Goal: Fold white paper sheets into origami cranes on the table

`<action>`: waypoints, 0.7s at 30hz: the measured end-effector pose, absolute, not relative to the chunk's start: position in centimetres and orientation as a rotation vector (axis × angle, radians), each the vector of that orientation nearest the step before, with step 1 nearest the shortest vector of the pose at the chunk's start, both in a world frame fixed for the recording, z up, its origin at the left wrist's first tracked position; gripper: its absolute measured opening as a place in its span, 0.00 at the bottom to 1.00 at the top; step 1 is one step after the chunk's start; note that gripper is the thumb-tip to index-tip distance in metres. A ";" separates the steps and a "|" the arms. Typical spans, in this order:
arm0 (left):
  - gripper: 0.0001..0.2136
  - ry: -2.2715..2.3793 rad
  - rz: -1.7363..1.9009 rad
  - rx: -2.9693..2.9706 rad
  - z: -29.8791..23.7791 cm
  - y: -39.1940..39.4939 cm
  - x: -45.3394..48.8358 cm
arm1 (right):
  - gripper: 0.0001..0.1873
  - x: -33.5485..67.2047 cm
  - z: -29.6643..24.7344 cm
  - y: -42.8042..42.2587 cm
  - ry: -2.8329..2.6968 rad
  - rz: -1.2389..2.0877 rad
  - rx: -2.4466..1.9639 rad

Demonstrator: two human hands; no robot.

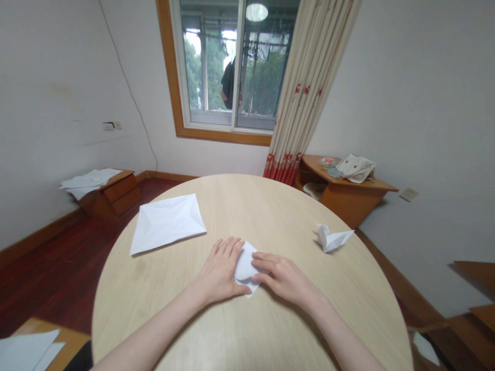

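Observation:
A small folded sheet of white paper (pixel 245 264) lies on the round table in front of me, its corners pointing away and towards me. One flap seems slightly lifted along its near edge. My left hand (pixel 221 270) rests along the paper's left side, fingers stretched forward, with the thumb laid across the near corner. From the right, my right hand (pixel 282 278) has its bent fingers on top of the paper and its thumb close to the flap's edge, gripping there. Parts of the sheet are hidden under both hands.
On the round table (pixel 247 206), a stack of creased white paper (pixel 168 222) lies at the left. A folded paper bird (pixel 333 239) stands at the right. Beyond are a low cabinet (pixel 121 193) with papers and a corner desk (pixel 348 198) with a bag.

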State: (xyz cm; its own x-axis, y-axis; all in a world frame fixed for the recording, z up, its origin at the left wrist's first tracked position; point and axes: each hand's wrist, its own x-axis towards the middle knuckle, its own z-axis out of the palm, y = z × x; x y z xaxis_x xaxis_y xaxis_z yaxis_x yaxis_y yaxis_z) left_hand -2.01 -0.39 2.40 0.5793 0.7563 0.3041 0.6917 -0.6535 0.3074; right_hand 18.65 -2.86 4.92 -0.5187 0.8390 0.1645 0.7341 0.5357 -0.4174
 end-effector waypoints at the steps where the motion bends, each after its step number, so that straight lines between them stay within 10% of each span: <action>1: 0.47 1.263 0.621 2.654 2.3 -0.4 -2.0 | 0.14 18.6 5.1 -3.0 -2.437 0.375 -1.255; 21: 0.55 1.402 0.816 2.661 1.2 -0.4 -1.5 | 0.11 17.2 4.1 -3.0 -2.048 -0.169 -1.319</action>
